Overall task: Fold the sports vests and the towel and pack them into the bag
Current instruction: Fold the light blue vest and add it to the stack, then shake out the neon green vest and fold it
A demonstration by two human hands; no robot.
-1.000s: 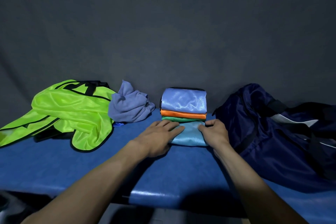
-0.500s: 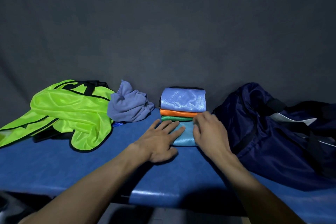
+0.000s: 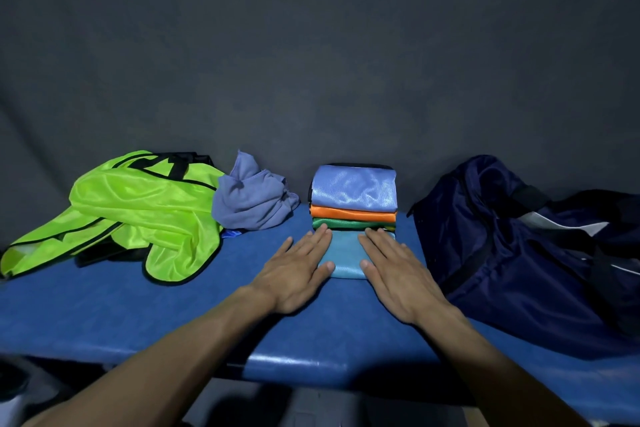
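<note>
— At the far left of the blue table [image 3: 104, 315]: what lies there?

— A heap of neon-green sports vests [image 3: 138, 215] with black trim, unfolded, spilling toward the table's front. Something dark tucked beneath, too shadowed to name.

— Just right of the heap?

— A crumpled lilac-blue towel [image 3: 254, 199], bunched upright, touching the green fabric on one side. Not folded.

— Then the middle?

— A stack of folded vests [image 3: 353, 210]: pale blue on top, orange under it, green under that. Pressed flat in front of the stack, a folded teal vest [image 3: 344, 258] lying on the table, its far edge meeting the green layer.

— And the hands?

— Left hand [image 3: 298, 270] laid palm down, fingers spread wide, thumb and fingertips resting on the teal vest's left edge, the rest on the table. Right hand [image 3: 394, 270] likewise flat and splayed, covering the teal vest's right edge. Gripping nothing, either one; both simply pressing flat. Bare forearms reaching in from the bottom.

— Farther right?

— A navy bag [image 3: 502, 253], slumped on its side, with black straps and a pale stripe across the fabric. Near the right hand, not touching it. Mouth possibly open at the top, though too dim to be sure.

— Behind everything?

— A dark grey cloth backdrop [image 3: 311, 62].
</note>
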